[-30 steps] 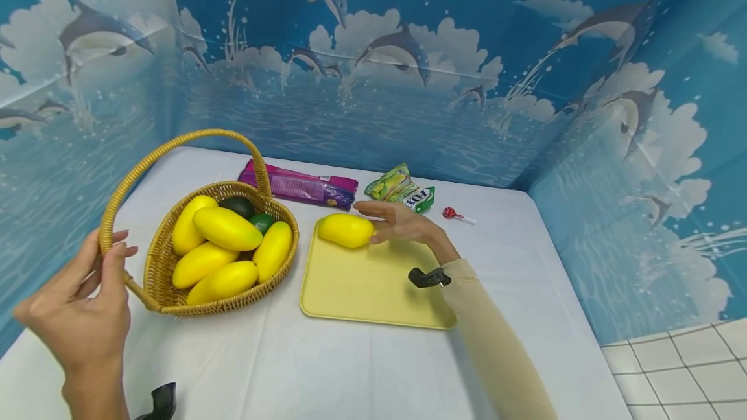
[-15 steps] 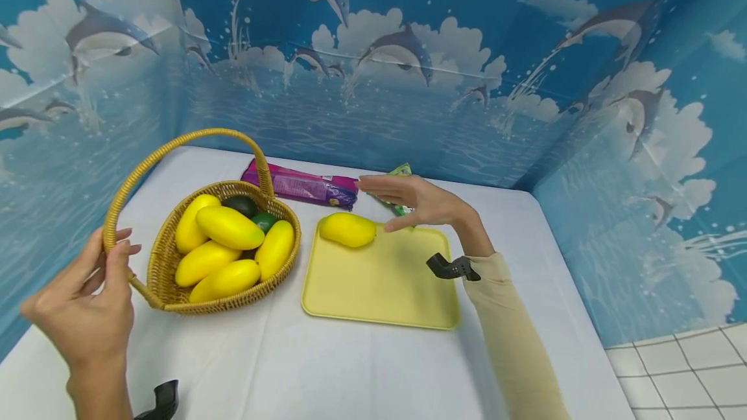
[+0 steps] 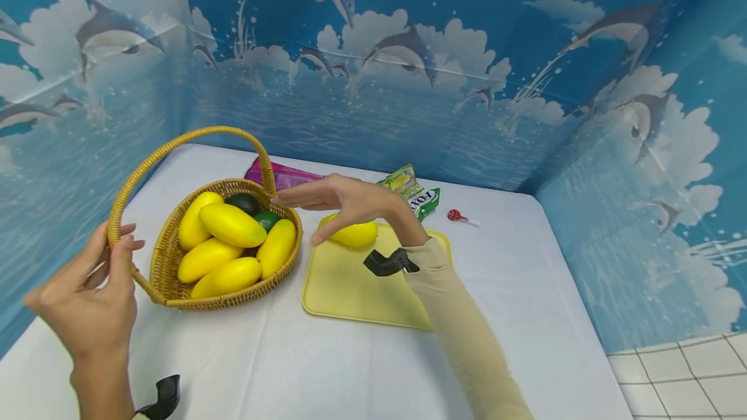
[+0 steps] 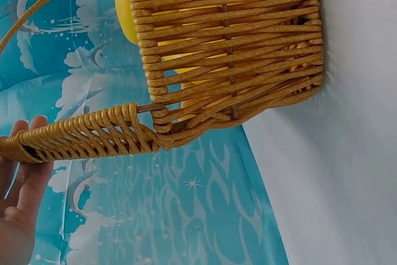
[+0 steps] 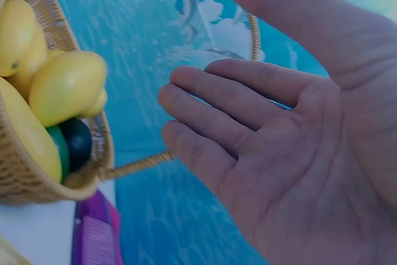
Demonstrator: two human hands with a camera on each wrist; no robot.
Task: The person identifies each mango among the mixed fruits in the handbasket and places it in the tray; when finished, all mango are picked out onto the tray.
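Observation:
My left hand (image 3: 90, 306) grips the wrapped handle (image 3: 175, 142) of a wicker basket (image 3: 165, 261) on its near-left side. In the left wrist view, fingers are curled round the handle beside the woven basket wall (image 4: 229, 60). The basket holds several yellow mangoes (image 3: 232, 225) and dark green fruits (image 3: 243, 202) that look like avocados. With nothing in it, my right hand (image 3: 344, 203) hovers near the basket's right rim, thumb apart from extended fingers. It partly hides another mango (image 3: 357, 234) on a yellow tray (image 3: 344, 297). The right wrist view shows the bare palm (image 5: 285, 159).
Behind the tray lie a purple packet (image 3: 287, 177), partly covered by the right hand, and green candy bags (image 3: 421, 201). A red lollipop (image 3: 458, 216) lies farther right on the white tablecloth (image 3: 513, 264). A dolphin-print curtain (image 3: 362, 115) borders the table.
My right hand has moved away from the mango on the tray, first up and right, then left toward the basket. The mango stays on the tray. My left hand keeps holding the handle.

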